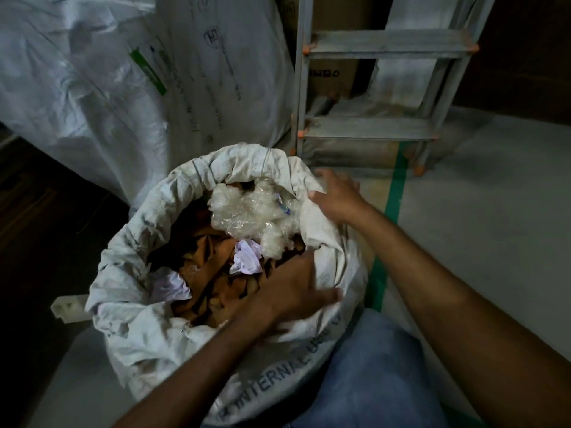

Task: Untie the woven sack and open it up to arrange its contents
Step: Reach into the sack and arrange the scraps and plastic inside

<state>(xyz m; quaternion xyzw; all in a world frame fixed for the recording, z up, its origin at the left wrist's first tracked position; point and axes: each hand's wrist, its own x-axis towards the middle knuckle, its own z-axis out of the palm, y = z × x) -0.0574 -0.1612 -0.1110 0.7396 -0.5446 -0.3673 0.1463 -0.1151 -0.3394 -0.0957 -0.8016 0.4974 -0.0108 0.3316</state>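
The white woven sack (129, 304) stands on the floor in front of me with its mouth wide open and its rim rolled down. Inside lie brown cardboard scraps (213, 267), a wad of clear bubble wrap (247, 211) and crumpled pale paper (247, 257). My left hand (287, 291) rests over the near right rim, fingers spread and reaching into the scraps. At the far right rim my right hand (336, 196) is blurred, fingers apart, touching the rolled edge. Neither hand visibly holds anything.
Large white woven bags (92, 88) lean behind the sack. A grey metal stepladder (370, 128) stands at the back right, with a cardboard box (330, 75) behind it. Green tape (395, 193) runs along the grey floor. A small white block (66, 307) lies at the left. My jeans-clad knee (370, 366) is below.
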